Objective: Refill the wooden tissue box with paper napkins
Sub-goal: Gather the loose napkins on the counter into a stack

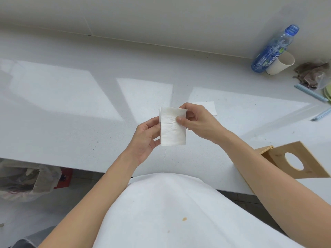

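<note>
At the lower right of the frame a light wooden tissue box (293, 161) with a round hole in its tilted panel sits near the front edge of the white speckled countertop (71, 108); its inside cannot be seen. At the upper right a blue clear plastic bottle (274, 49) touches a cream paper cup (280, 63), whose contents cannot be made out. In the centre, above the counter, both hands hold a folded stack of white paper napkins (172, 126) upright: the left hand (146, 140) grips its left edge, the right hand (198, 120) pinches it, thumb on the front. Another flat white napkin (209, 107) lies on the counter just behind the right hand. The counter's left half is open.
</note>
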